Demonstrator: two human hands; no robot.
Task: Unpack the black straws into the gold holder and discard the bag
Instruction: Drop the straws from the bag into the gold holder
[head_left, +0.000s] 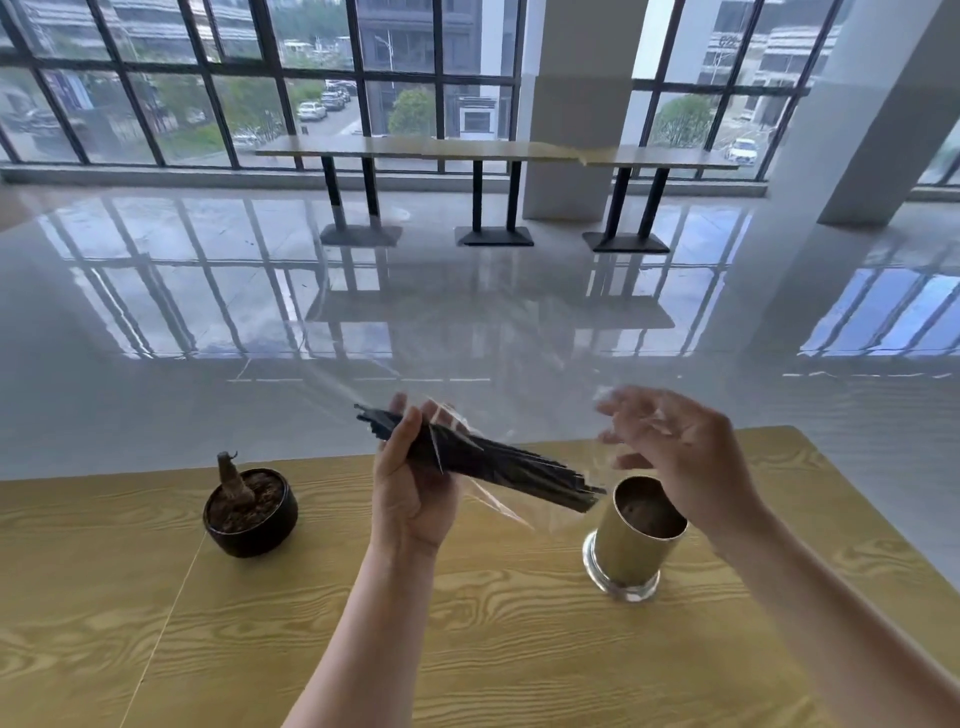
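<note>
The wooden table (519, 649) with its yellow grain fills the near part of the view; two bare forearms reach out over it from the near edge. The left hand (415, 488) is raised above the middle of the table, fingers and thumb curled round a bundle of black straws (498, 462); it grips the bundle near its left end, and the straws slope down to the right. A clear bag (498, 506) is around the straws; its loose film hangs below them and trails toward the right. The right hand (675, 441) hovers to the right of the bundle, blurred, its fingers spread and loosely bent with the thumb apart from them; it grips nothing that can be made out, and whether the fingertips touch the film cannot be told. Under that hand a gold holder (636, 540) stands on the table on a clear glass base; its mouth is open, and the lower tips of the straws are just beside its rim on the left, outside it. On the left of the table, well apart from the holder, sits a dark round pot (251, 514) with soil and a short stump. Beyond the table lies a glossy grey floor (467, 312); farther still a row of long tables (493, 150) stands on black legs beside a white pillar (576, 104); behind them are tall black-framed windows (208, 78) with parked cars outside.
</note>
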